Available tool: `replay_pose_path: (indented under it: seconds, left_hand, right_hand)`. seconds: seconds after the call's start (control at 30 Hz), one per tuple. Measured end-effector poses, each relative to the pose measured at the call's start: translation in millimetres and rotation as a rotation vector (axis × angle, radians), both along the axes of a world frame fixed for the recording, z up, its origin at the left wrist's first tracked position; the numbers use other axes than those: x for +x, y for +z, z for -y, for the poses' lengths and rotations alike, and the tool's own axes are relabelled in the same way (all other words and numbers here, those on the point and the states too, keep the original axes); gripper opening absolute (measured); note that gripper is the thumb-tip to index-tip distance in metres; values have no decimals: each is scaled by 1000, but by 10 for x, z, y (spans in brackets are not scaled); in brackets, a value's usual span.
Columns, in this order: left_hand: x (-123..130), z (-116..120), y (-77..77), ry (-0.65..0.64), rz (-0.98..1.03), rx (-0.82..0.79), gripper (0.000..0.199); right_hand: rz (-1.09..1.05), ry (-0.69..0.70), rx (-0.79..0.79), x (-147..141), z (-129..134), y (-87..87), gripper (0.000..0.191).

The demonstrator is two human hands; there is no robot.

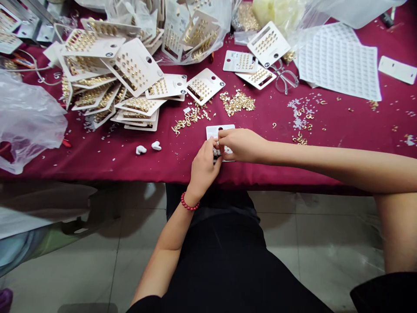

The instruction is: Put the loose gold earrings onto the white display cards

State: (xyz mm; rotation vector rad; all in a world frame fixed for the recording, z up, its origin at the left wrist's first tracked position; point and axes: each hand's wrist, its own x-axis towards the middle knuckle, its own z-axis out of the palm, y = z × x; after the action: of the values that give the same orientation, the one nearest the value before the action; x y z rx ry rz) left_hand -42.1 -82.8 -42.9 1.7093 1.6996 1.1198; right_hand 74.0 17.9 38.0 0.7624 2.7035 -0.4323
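A small white earring card (212,131) lies near the table's front edge, partly covered by both hands. My left hand (203,167), with a red bead bracelet (189,203) on its wrist, grips the card's left side between thumb and fingers. Reaching in from the right, my right hand (244,145) is pinched over the middle of the card, its fingertips close to the left ones. Whatever it pinches is too small and hidden to name. Beyond the card are a heap of small gold pieces (239,103) and some gold hooks (182,124).
Filled earring cards (133,67) are piled at the back left, beside a plastic bag of cards (192,34). White earbuds (156,145) lie left of my hands. Glasses (286,78), printed sheets (339,61) and scattered clear bits (295,111) are on the right.
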Motion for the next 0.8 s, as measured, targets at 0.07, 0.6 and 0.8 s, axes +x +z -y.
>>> replay_pose_path:
  seconds: [0.07,0.6,0.8]
  left_hand:
    - [1,-1,-2,2,-4,-2,30]
    - [-8,-3,-25,-14,-37,34,25]
    - [-4,-3,-19,-8,-40,23,27]
  right_hand:
    - [17,-2,-2,-12,20,4,12]
    - [-70,-22,-72,42,-81,0,14]
    - [-55,-13,-55,16,-37,-23,15]
